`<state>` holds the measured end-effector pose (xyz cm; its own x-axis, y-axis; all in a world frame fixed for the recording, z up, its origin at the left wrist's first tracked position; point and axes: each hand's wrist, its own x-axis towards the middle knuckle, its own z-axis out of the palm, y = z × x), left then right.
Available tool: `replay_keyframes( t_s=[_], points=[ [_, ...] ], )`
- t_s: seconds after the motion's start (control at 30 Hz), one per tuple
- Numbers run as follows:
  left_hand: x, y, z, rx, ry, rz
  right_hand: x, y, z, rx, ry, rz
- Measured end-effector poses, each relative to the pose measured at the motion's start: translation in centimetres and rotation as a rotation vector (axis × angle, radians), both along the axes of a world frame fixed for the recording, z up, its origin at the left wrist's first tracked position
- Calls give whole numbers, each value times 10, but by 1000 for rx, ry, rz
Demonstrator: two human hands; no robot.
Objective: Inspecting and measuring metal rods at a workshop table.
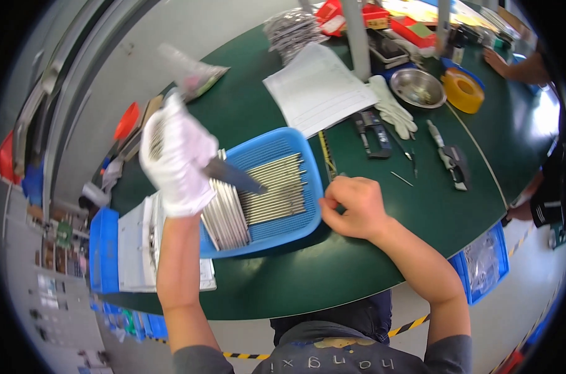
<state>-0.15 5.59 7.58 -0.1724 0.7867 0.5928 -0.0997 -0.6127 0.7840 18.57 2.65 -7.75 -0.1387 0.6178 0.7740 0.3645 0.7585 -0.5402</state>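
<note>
My left hand, in a white glove, is raised over the left side of a blue plastic basket. It is closed around a dark grey, tapering tool, blurred, whose exact kind I cannot make out. The tool's tip points down over thin metal rods lying side by side in the basket. Left of these, a stack of paler, whitish rods leans at another angle, partly hidden by the glove. My bare right hand is closed at the basket's right rim, its fingertips against the edge.
Right of the basket lie a micrometer, another dark gauge and a white glove. Paper sheets, a metal bowl and yellow tape are farther back. Another person's hand rests at the far right.
</note>
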Motion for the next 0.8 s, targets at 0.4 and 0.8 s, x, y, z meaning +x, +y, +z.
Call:
replay_keyframes(
  t_s=[0.4,0.8],
  points=[
    [26,31,-72,207,1213,-96,2,-6,-3,6,-36,-8],
    [-13,50,-124,150,1463,77,1,-6,-1,-11,-77,-1]
  ],
)
